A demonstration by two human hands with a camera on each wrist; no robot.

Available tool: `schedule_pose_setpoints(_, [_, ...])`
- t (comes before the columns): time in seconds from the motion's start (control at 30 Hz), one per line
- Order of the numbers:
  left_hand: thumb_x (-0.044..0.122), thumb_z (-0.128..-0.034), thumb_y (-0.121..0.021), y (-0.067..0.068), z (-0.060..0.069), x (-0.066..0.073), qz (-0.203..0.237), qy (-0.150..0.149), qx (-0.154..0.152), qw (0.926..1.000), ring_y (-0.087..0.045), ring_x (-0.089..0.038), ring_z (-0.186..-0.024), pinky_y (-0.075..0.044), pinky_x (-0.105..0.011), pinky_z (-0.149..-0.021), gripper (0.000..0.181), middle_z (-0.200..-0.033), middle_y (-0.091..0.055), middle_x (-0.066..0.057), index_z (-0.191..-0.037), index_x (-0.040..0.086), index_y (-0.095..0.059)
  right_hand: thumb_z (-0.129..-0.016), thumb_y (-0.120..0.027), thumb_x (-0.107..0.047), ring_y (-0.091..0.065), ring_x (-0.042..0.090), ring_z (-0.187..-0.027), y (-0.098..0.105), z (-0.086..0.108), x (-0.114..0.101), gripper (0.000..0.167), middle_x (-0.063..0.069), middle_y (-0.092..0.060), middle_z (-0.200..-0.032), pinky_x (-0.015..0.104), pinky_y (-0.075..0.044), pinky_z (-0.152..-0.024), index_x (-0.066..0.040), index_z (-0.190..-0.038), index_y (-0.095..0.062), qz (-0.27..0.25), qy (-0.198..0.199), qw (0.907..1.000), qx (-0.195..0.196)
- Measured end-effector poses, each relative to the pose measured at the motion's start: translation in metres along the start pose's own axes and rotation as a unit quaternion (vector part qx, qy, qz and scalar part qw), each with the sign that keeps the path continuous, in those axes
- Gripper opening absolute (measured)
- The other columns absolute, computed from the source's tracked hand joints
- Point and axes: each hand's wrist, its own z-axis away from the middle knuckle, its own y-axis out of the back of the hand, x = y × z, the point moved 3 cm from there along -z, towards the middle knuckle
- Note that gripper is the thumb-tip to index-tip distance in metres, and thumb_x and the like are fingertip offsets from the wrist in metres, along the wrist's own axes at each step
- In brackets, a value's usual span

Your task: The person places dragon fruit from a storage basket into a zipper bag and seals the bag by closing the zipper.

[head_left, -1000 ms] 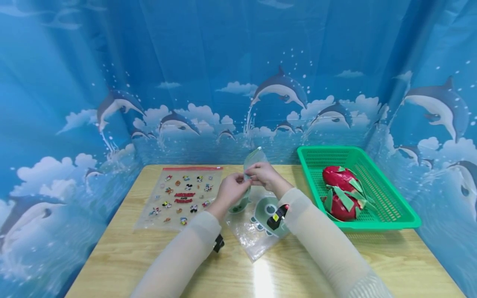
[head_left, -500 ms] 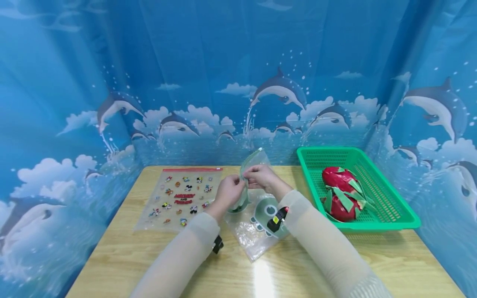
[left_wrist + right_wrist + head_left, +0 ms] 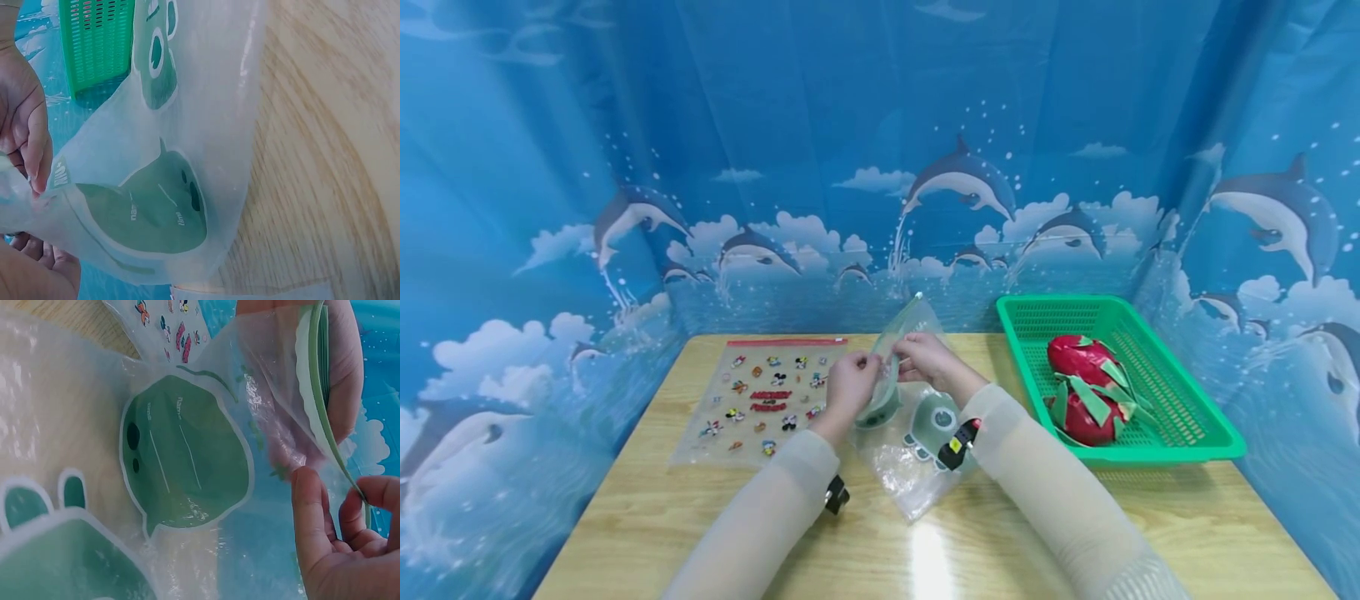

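- where's the clear bag with the green print [image 3: 934, 421]?
- a little below and right of the middle of the frame. its lower part lies on the wooden table [image 3: 647, 517]; its mouth is raised in front of the blue dolphin curtain [image 3: 820, 125].
- and the right hand [image 3: 931, 360]?
- pinching the bag at its mouth. toward the lower right of the right wrist view, thumb and finger grasp the green zip strip [image 3: 322, 415].
- the left hand [image 3: 852, 383]?
- also grasping the bag's edge, just left of the right hand. in the right wrist view it shows partly through the film at the upper right, so its exact finger placement i can't tell.
- what's nearby?
- left of center, a cartoon-print bag [image 3: 767, 400] with a red top strip lies flat, close to the left hand. on the right side sits a green basket [image 3: 1150, 454], and in it two red fruits [image 3: 1086, 417] with green flaps, touching each other.
- anything on the wrists?
- a black device [image 3: 958, 446] on the right one, another black unit [image 3: 837, 495] at the left.
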Motion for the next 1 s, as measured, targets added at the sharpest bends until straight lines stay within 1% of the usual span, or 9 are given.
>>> schedule_pose_setpoints(0.1, [0.030, -0.0986, -0.061, 0.0009, -0.0001, -0.0014, 0.016, -0.003, 0.011, 0.9998, -0.061, -0.016, -0.066, -0.049, -0.027, -0.054, 0.024, -0.081, -0.071, -0.003, -0.093, 0.010, -0.073, -0.103, -0.051, -0.016, -0.071, 0.020, -0.079, -0.0008, 0.0008, -0.0010, 0.016, 0.011, -0.065, -0.096, 0.034, -0.060, -0.077, -0.002, -0.100, -0.058, -0.011, 0.003, 0.9999, 0.002])
schedule_pose_setpoints(0.2, [0.027, -0.0981, -0.063, 0.0021, 0.0006, -0.0027, 0.047, -0.003, 0.012, 0.9988, -0.067, -0.015, -0.075, -0.053, -0.027, -0.059, 0.021, -0.086, -0.074, -0.002, -0.096, 0.008, -0.074, -0.102, -0.053, -0.014, -0.071, 0.020, -0.078, 0.0007, 0.0024, -0.0020, 0.016, 0.012, -0.066, -0.095, 0.034, -0.061, -0.077, -0.001, -0.092, -0.057, -0.007, 0.015, 0.9998, 0.014])
schedule_pose_setpoints(0.27, [0.026, -0.0980, -0.063, 0.0034, 0.0017, -0.0033, 0.061, -0.001, 0.013, 0.9980, -0.069, -0.015, -0.078, -0.053, -0.027, -0.059, 0.021, -0.088, -0.075, -0.002, -0.097, 0.008, -0.074, -0.100, -0.054, -0.011, -0.069, 0.018, -0.074, 0.0021, 0.0035, -0.0023, 0.017, 0.010, -0.064, -0.094, 0.033, -0.061, -0.075, -0.003, -0.085, -0.053, -0.002, 0.021, 0.9994, 0.028])
schedule_pose_setpoints(0.33, [0.026, -0.0983, -0.063, 0.0049, 0.0028, -0.0039, 0.072, 0.000, 0.015, 0.9973, -0.070, -0.016, -0.077, -0.053, -0.027, -0.057, 0.022, -0.087, -0.075, -0.003, -0.095, 0.008, -0.075, -0.097, -0.056, -0.007, -0.065, 0.016, -0.068, 0.0039, 0.0031, -0.0015, 0.017, 0.010, -0.062, -0.092, 0.035, -0.061, -0.075, -0.005, -0.082, -0.049, -0.001, 0.025, 0.9986, 0.046])
schedule_pose_setpoints(0.5, [0.029, -0.0989, -0.063, 0.0074, 0.0045, -0.0052, 0.085, -0.005, 0.018, 0.9962, -0.070, -0.017, -0.075, -0.055, -0.027, -0.059, 0.026, -0.084, -0.074, -0.004, -0.093, 0.007, -0.076, -0.090, -0.057, 0.001, -0.053, 0.012, -0.058, 0.0060, 0.0009, 0.0005, 0.016, 0.007, -0.057, -0.087, 0.031, -0.058, -0.063, -0.006, -0.085, -0.044, 0.001, 0.030, 0.9965, 0.078])
schedule_pose_setpoints(0.63, [0.029, -0.0996, -0.062, 0.0084, 0.0045, -0.0059, 0.073, -0.006, 0.014, 0.9972, -0.070, -0.016, -0.079, -0.058, -0.029, -0.067, 0.025, -0.088, -0.073, -0.004, -0.098, 0.008, -0.074, -0.088, -0.056, 0.004, -0.055, 0.013, -0.056, 0.0055, -0.0006, 0.0012, 0.015, 0.007, -0.059, -0.082, 0.028, -0.055, -0.055, -0.005, -0.093, -0.046, 0.008, 0.036, 0.9966, 0.073])
schedule_pose_setpoints(0.8, [0.023, -0.0981, -0.065, 0.0090, 0.0024, -0.0066, 0.058, -0.001, 0.006, 0.9983, -0.072, -0.017, -0.086, -0.060, -0.032, -0.074, 0.023, -0.098, -0.074, -0.006, -0.112, 0.007, -0.072, -0.089, -0.053, 0.005, -0.059, 0.016, -0.060, 0.0031, 0.0015, 0.0004, 0.020, 0.007, -0.059, -0.081, 0.029, -0.054, -0.056, 0.003, -0.109, -0.052, 0.016, 0.043, 0.9977, 0.050])
schedule_pose_setpoints(0.87, [0.022, -0.0972, -0.066, 0.0089, 0.0013, -0.0070, 0.057, -0.001, 0.006, 0.9984, -0.072, -0.017, -0.086, -0.060, -0.032, -0.075, 0.025, -0.099, -0.074, -0.007, -0.116, 0.006, -0.071, -0.093, -0.054, 0.003, -0.059, 0.016, -0.060, 0.0025, 0.0026, 0.0002, 0.019, 0.008, -0.058, -0.080, 0.029, -0.054, -0.057, 0.005, -0.111, -0.054, 0.018, 0.046, 0.9979, 0.042])
schedule_pose_setpoints(1.0, [0.023, -0.0960, -0.068, 0.0090, -0.0015, -0.0082, 0.060, 0.004, 0.009, 0.9982, -0.072, -0.015, -0.084, -0.059, -0.030, -0.075, 0.023, -0.095, -0.074, -0.005, -0.112, 0.007, -0.071, -0.098, -0.060, -0.005, -0.059, 0.015, -0.059, 0.0028, 0.0039, 0.0004, 0.010, 0.007, -0.058, -0.077, 0.030, -0.052, -0.057, 0.001, -0.106, -0.057, 0.035, 0.051, 0.9976, 0.033])
